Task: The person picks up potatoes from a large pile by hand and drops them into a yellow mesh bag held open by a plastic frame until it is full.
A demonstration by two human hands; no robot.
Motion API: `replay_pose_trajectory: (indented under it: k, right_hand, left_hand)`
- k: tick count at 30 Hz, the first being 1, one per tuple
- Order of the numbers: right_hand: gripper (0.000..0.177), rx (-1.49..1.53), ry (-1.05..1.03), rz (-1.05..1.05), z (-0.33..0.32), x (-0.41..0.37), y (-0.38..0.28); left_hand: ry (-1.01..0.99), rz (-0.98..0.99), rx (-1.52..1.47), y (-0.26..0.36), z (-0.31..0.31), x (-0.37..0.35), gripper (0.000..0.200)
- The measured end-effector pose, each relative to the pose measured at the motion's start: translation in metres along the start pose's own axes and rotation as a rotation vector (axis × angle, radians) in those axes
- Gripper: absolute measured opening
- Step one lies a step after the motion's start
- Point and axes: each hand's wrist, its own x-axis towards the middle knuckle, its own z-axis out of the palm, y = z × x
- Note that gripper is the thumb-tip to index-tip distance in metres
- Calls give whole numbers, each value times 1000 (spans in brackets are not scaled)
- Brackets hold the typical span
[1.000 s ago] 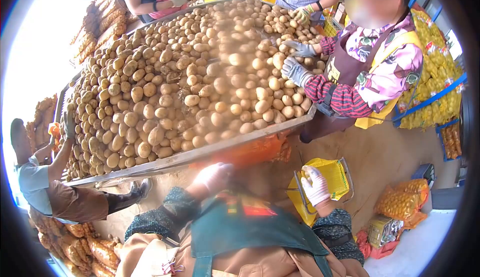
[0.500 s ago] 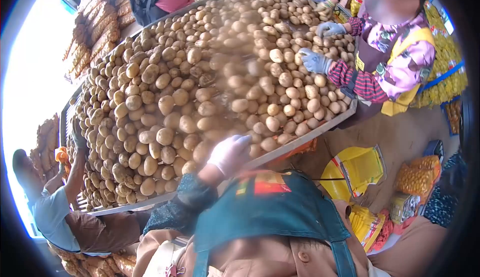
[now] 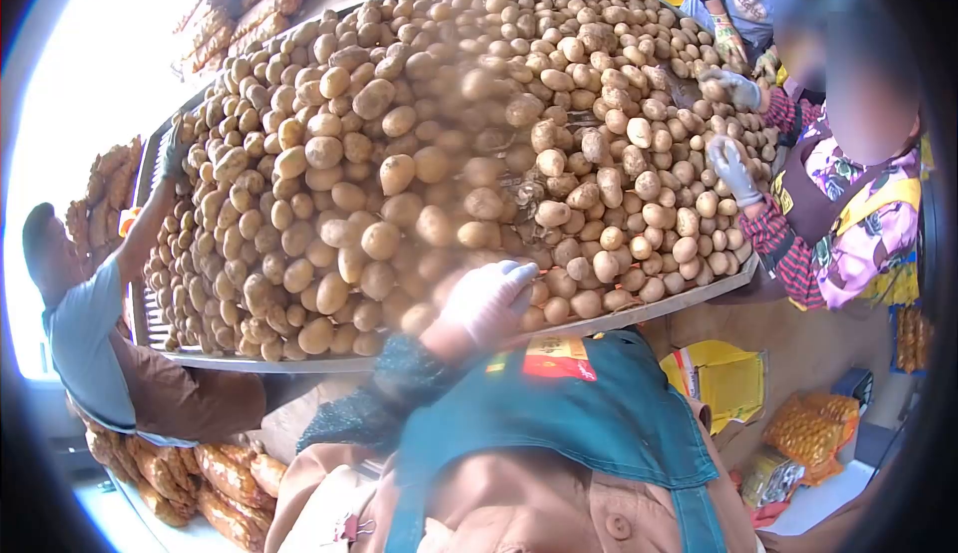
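My left hand (image 3: 487, 303), in a white glove, is over the near edge of a wide sorting table (image 3: 639, 311) heaped with potatoes (image 3: 379, 241). Its fingers point right, loosely bent with the thumb a little apart, and no potato shows in them. Several potatoes lie just beyond and beside the fingertips. A blurred patch runs up the middle of the view and softens the potatoes there. My right hand is out of view.
A co-worker (image 3: 858, 204) in grey gloves stands at the right end of the table. Another person (image 3: 85, 323) reaches in from the left. More gloved hands work along the far side. Filled net sacks (image 3: 813, 433) and a yellow bag (image 3: 723, 378) are on the floor at right.
The view has shifted, so the table sits higher and the co-workers at right appear farther right. My left hand stays near the table edge. The right co-worker's hands have moved apart.
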Motion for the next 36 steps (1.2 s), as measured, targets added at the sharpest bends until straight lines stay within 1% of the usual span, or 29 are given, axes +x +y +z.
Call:
replay_pose_trajectory:
  k: [1, 3, 4, 5, 7, 9, 10, 11, 12, 14, 15, 17, 19, 20, 22, 23, 25, 26, 28, 29, 30, 31, 32, 33, 34, 35, 36]
  right_hand:
    - [36, -6, -7, 2, 2, -1, 6]
    - [36, 0, -11, 19, 3, -5, 19]
    - [36, 1, -15, 25, 4, -2, 23]
    - [37, 5, -21, 31, 6, -2, 30]
    - [37, 22, -31, 48, 11, 5, 40]
    - [37, 60, -30, 67, 15, 18, 44]
    - [37, 68, -34, 73, 14, 32, 39]
    - [38, 79, -41, 86, 13, 38, 39]
    - [38, 97, -43, 84, 12, 43, 39]
    - [38, 130, -47, 77, 6, 56, 33]
    - [38, 158, -43, 62, 0, 64, 30]
    - [39, 225, -25, 14, -14, 84, 18]
    - [39, 321, 33, -83, -45, 113, -3]
    - [39, 383, 72, -157, -75, 135, -24]
    - [39, 496, 142, -281, -143, 168, -73]
    - [40, 558, 196, -347, -175, 182, -99]
    - [40, 699, 327, -486, -232, 200, -152]
    - [40, 774, 384, -547, -255, 206, -173]
    - [40, 912, 490, -619, -281, 215, -204]
    - [41, 971, 531, -628, -283, 219, -212]
    - [41, 1029, 549, -609, -280, 224, -216]
    - [41, 1083, 548, -556, -267, 229, -214]
    - [41, 1119, 487, -456, -242, 235, -205]
    - [41, 995, 375, -376, -210, 240, -191]
    - [41, 325, 358, -504, -183, 246, -166]
    - [44, 525, 123, -277, -139, 252, -144]
    - [48, 282, 235, -382, -100, 263, -119]
  left_hand:
    - [4, 19, 42, 1, -1, 1, 23]
    - [-73, -21, 76, 8, -4, 8, 25]
    - [-46, -24, 80, 8, 0, 9, 25]
    - [-26, -28, 46, 15, 0, 11, 20]
    - [80, -4, 33, 14, 8, 9, 23]
    - [161, -8, 80, 13, 13, 11, 26]
    - [124, -110, 75, 12, 9, 15, 25]
    - [198, -73, 81, 11, 2, 22, 22]
    - [185, -86, 139, 9, -8, 29, 21]
    - [247, -178, 120, -2, -28, 56, 19]
    - [318, -273, 45, -16, -29, 64, 18]
    - [418, -321, -128, -31, -40, 91, 19]
    - [515, -271, 172, -83, -37, 115, 22]
    - [491, -287, 161, -102, -37, 130, 17]
    - [440, -478, 72, -90, -41, 156, 21]
    - [351, -684, -1, -90, -42, 171, 32]
    - [294, -781, 293, -101, -41, 191, 47]
    - [280, -836, 267, -107, -36, 200, 56]
    - [276, -858, 310, -113, -36, 213, 58]
    - [267, -872, 329, -117, -33, 217, 59]
    - [264, -833, 351, -129, -28, 218, 64]
    - [217, -865, 350, -128, -33, 222, 64]
    - [213, -854, 361, -128, -35, 223, 64]
    - [205, -841, 372, -130, -35, 224, 64]
    - [211, -818, 358, -134, -33, 225, 66]
    - [218, -792, 345, -135, -34, 224, 67]
    - [216, -748, 308, -125, -42, 221, 66]
